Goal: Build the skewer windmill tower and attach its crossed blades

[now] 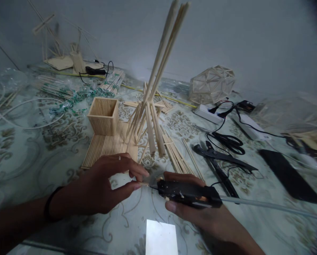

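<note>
My left hand (pixel 107 182) pinches a short wooden stick (pixel 144 184) between thumb and fingertips. In my right hand (pixel 190 209) is a black glue gun (pixel 190 193), its front end close to the stick. A long translucent glue stick (pixel 264 202) runs out of its back. Just beyond my hands stands a wooden-stick structure (pixel 147 102), with tall sticks leaning up to the right above a slatted base (pixel 102 148). A square, open-topped stick box (pixel 103 118) sits on that base. The very tip of the glue gun is blurred.
Loose sticks (pixel 175 152), black-handled scissors (pixel 228 142) and a black cutting tool (pixel 219 161) lie right of the structure. Farther right are a black phone-like slab (pixel 288 175) and a white power strip (pixel 208 114) with cords. A stick-frame polyhedron (pixel 213 85) stands at the back.
</note>
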The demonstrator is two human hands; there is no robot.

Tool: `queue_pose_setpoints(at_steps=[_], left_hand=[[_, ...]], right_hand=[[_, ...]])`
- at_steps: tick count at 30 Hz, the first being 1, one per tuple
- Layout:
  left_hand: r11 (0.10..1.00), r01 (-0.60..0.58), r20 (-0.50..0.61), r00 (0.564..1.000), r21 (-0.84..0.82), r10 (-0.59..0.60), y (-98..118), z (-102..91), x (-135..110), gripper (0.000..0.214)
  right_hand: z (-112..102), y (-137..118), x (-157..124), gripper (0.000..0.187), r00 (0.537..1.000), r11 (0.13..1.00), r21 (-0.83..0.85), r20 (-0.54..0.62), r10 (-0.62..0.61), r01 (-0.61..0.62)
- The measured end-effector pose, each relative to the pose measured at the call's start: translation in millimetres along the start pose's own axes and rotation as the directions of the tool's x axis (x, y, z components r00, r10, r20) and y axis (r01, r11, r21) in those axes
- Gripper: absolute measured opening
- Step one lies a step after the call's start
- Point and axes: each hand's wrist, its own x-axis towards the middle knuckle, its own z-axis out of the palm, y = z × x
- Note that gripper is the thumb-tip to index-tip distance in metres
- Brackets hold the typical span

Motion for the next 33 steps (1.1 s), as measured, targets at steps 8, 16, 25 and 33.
queue_pose_setpoints(at_steps=[8,16,25,33], left_hand=[[1.000,0.015,0.002,1.000,-0.005,-0.015,-0.7,0.6,0.0,0.018],[1.000,-0.026,-0.010,1.000,0.015,0.027,-0.2,-0.7,0.6,0.019],[0.998,-0.036,-0.041,0.999,-0.042,0.035,-2.8,1.2,1.7,0.019],[0.996,-0.069,-0.038,0.997,-0.048,0.067,-2.6,0.3,2.2,0.021]], right_hand=[[0.3,0.0,-0.5,0.047,1.000,1.000,-0.017,0.006,0.014,-0.014],[1.2,-3.9,0.4,0.046,1.000,1.000,-0.019,-0.005,0.021,-0.021],[0.1,-6.3,2.7,0.046,0.998,1.000,0.024,0.067,0.000,-0.002],[-2.1,-3.9,10.3,0.039,0.983,0.996,0.037,0.166,-0.084,0.079]])
